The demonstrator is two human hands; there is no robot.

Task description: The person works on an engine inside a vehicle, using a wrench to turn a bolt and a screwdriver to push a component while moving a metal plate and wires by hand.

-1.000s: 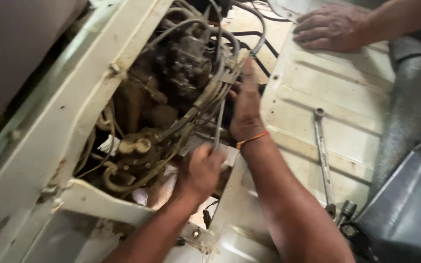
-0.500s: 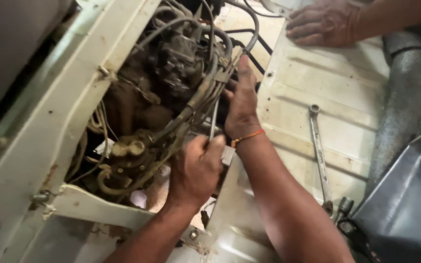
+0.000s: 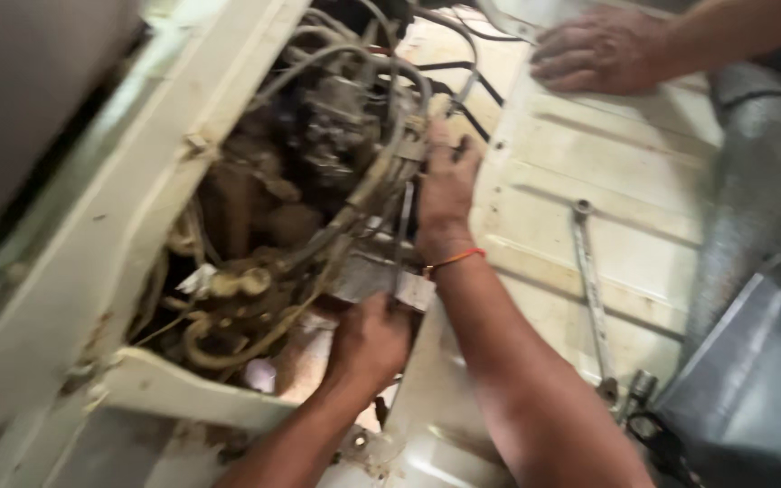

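**Both hands in the engine bay, on a bracket and a hose bundle**

The left hand [image 3: 368, 343] is curled shut around the lower end of a thin, flat metal bracket [image 3: 389, 285] at the near edge of the engine opening. The bracket is grey, dull and grimy, with a slim strip rising from it toward the hoses. It is probably stiff and light, with hard edges that could bite; the oily film suggests it may slip, so the broad lower flat is the safest place to hold it.

The right hand [image 3: 446, 194], an orange band at its wrist, presses fingers-forward against the hose bundle [image 3: 381, 172] at the right side of the opening. Whether its fingers close round a hose or merely push cannot be told; blur hides the tips. The hoses are pale grey and beige, running in curves over the dark, rust-brown engine [image 3: 318, 145]. They look pliant and springy, likely to push back when moved aside, and are best gripped along a straight run rather than at a fitting.

A long wrench [image 3: 589, 280] lies on the cream ribbed panel [image 3: 644, 181] to the right, well apart from both hands. Another person's hand [image 3: 603, 50] rests flat, fingers spread, on the panel's far edge.
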